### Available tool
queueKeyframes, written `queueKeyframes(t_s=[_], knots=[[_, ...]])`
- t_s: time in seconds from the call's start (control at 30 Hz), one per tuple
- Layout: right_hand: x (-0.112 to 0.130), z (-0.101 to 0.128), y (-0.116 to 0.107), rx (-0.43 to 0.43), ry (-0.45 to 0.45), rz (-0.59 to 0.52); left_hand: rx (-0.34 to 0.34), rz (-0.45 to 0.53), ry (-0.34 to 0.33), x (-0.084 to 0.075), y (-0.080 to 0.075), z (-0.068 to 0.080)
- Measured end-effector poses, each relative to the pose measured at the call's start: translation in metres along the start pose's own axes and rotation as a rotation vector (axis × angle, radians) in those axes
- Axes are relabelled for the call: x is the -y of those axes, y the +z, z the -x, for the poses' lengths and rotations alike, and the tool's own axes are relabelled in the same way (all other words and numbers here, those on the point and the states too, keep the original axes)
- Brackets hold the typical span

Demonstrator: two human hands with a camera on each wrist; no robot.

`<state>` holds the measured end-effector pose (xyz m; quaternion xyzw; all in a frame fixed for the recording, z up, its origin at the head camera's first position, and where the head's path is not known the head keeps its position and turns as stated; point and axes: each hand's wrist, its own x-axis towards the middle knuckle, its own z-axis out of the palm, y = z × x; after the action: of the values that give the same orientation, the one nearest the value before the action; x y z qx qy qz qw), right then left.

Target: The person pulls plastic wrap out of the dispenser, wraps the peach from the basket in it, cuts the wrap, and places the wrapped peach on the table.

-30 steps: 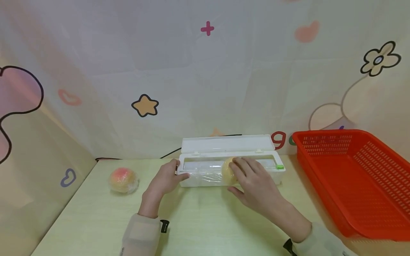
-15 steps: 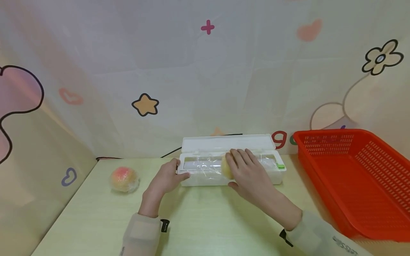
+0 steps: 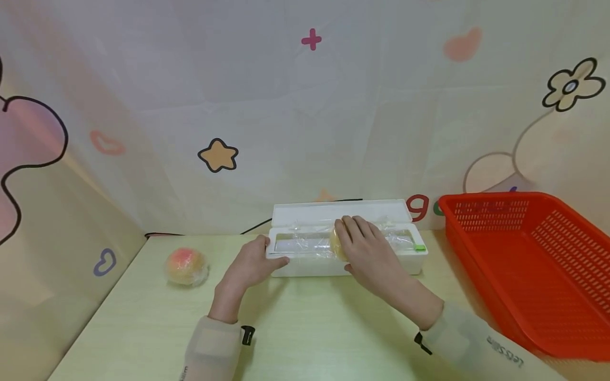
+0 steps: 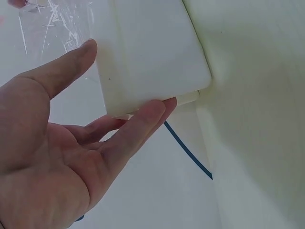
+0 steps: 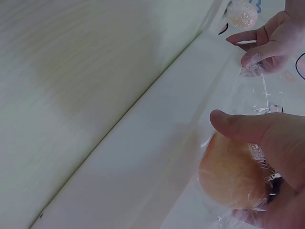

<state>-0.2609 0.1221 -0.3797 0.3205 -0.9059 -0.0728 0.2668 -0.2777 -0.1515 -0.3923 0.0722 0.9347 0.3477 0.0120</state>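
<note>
A white cling film box (image 3: 310, 267) lies on the table with its lid (image 3: 338, 212) raised at the back. My left hand (image 3: 250, 263) grips its left end, the thumb along the front and the fingers around the end wall in the left wrist view. Over the opening, my right hand (image 3: 374, 259) holds a pale yellow peach (image 5: 231, 174), its thumb and fingers on opposite sides. Clear cling film (image 3: 305, 230) clings around the fruit and spreads crinkled across the box. The hand covers much of the peach in the head view.
A film-wrapped peach (image 3: 185, 266) with a pink top rests on the table to the left. At the right stands a red plastic basket (image 3: 481, 275). A green slider (image 3: 419, 247) sits at the box's right end. A patterned cloth (image 3: 267, 106) hangs behind.
My right hand has moved the peach up and back from the box's front edge to over the opening, drawing the film with it. The left hand keeps its grip on the box.
</note>
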Motion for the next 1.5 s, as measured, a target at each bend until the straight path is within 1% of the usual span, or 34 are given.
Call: queueKeyframes(t_s=[0.1, 0.3, 0.53, 0.83, 1.03, 1.2, 1.5], knots=[[-0.002, -0.003, 0.002, 0.004, 0.006, -0.001, -0.017, -0.007, -0.003, 0.0, 0.001, 0.0], [-0.005, -0.006, 0.004, 0.001, 0.03, -0.043, -0.028, -0.02, -0.021, 0.001, 0.004, -0.001], [-0.005, -0.007, 0.006, -0.01, 0.026, -0.071, -0.038, -0.014, -0.029, 0.002, 0.006, -0.001], [-0.011, -0.009, 0.001, -0.066, 0.036, -0.106, -0.044, -0.012, -0.026, 0.001, 0.008, -0.002], [-0.014, -0.011, -0.002, -0.098, 0.068, -0.171, -0.055, -0.021, -0.03, -0.002, 0.006, -0.002], [-0.015, -0.01, -0.006, -0.128, 0.085, -0.204, -0.054, -0.024, -0.038, -0.005, 0.007, -0.002], [-0.016, -0.007, -0.011, -0.162, 0.09, -0.212, -0.043, -0.04, -0.033, -0.006, 0.007, -0.002]])
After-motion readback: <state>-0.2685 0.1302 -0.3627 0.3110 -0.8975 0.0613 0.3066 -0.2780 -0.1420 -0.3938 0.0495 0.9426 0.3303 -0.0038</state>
